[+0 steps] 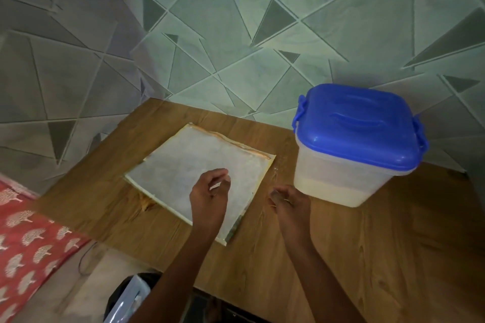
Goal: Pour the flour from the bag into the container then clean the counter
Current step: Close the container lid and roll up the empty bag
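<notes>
Flattened white bag [194,162] is laid beside the blue-lidded plastic container [341,176]; left hand [210,193] is held loosely curled (nothing gripped), right hand's [291,200] grip cannot be told.

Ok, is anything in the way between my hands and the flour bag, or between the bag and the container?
Nothing lies between the left hand and the flat bag under it. The blue lid sits on the container, covering its opening.
</notes>
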Demonstrator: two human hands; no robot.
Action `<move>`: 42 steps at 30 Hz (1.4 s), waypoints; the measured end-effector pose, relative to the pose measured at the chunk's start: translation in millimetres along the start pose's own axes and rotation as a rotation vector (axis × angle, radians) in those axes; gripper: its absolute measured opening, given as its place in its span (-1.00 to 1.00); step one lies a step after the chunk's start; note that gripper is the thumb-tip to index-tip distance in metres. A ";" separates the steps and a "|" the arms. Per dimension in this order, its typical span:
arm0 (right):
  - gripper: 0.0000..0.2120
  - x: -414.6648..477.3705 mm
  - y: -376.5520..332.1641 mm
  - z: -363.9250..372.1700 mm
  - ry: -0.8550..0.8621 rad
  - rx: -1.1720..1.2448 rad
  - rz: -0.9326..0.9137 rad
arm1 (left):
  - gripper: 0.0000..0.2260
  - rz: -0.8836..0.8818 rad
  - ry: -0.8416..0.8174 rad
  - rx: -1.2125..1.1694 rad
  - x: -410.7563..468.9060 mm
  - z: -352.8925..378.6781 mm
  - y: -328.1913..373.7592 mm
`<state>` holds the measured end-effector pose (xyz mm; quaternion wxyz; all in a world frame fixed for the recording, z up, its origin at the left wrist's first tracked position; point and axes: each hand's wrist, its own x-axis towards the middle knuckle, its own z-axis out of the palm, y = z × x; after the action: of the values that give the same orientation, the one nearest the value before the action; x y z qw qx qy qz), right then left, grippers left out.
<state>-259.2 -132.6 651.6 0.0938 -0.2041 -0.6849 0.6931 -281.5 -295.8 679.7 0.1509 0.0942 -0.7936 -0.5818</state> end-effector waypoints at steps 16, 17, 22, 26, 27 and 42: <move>-0.51 54.3 83.3 128.7 0.154 -0.566 0.268 | -0.25 -0.281 -0.353 0.787 258.3 -116.8 -157.4; -0.52 54.6 81.4 137.6 0.202 -0.542 0.266 | -0.23 -0.298 -0.373 0.765 273.4 -122.4 -162.2; -0.58 50.0 75.8 151.8 0.337 -0.425 0.215 | -0.44 -0.235 -0.355 0.801 301.2 -134.2 -155.0; -0.31 47.6 73.7 158.2 0.316 -0.366 0.282 | -0.76 -0.149 -0.367 0.635 298.6 -132.0 -124.6; -0.41 47.7 72.9 157.8 0.309 -0.368 0.285 | -0.78 -0.124 -0.376 0.613 295.6 -130.2 -114.2; -0.92 42.2 -13.3 175.9 0.148 -0.337 0.070 | -0.86 0.419 -0.573 0.757 207.8 -84.7 -11.4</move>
<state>-371.4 -275.0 654.4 0.0843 -0.2907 -0.7750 0.5547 -446.9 -442.6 719.3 -0.0036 -0.1819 -0.9598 -0.2138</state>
